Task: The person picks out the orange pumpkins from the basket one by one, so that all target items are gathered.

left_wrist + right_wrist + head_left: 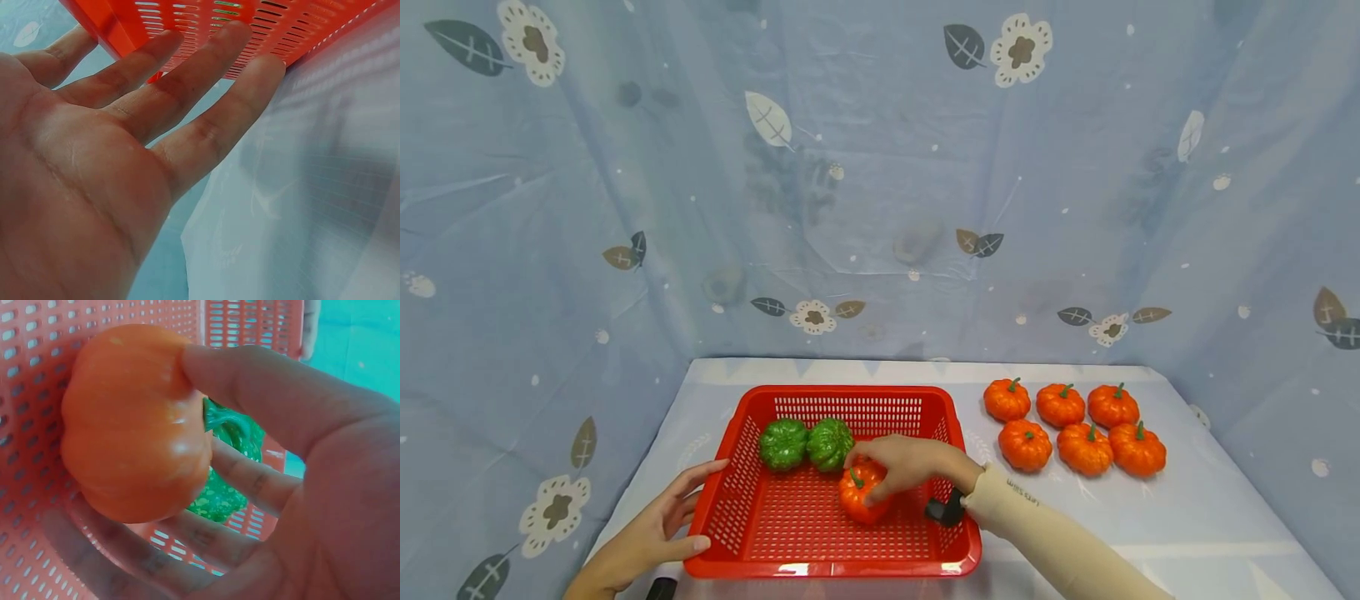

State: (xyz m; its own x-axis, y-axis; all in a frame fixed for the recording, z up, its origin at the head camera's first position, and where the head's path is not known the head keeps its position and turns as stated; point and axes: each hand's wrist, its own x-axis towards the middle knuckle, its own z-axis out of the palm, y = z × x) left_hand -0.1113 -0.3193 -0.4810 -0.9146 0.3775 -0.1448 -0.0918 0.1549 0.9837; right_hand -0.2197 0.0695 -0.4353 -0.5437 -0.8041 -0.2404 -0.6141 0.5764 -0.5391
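My right hand [904,467] is inside the red plastic basket [835,570] and grips a small orange pumpkin [134,425] with a green stem. In the right wrist view the thumb presses one side and the fingers curl round the other. Two green pumpkins, one on the left [783,444] and one on the right [831,444], sit side by side toward the basket's back left. At the basket's left wall, my left hand [94,150] rests with nearly straight fingers touching the outside. Its palm holds nothing.
Several orange pumpkins [1086,449] stand in two rows on the white table [1210,517], right of the basket. A blue patterned cloth [880,208] hangs behind and at both sides. A black wrist device [945,509] sits at the right wrist, above the basket's right side.
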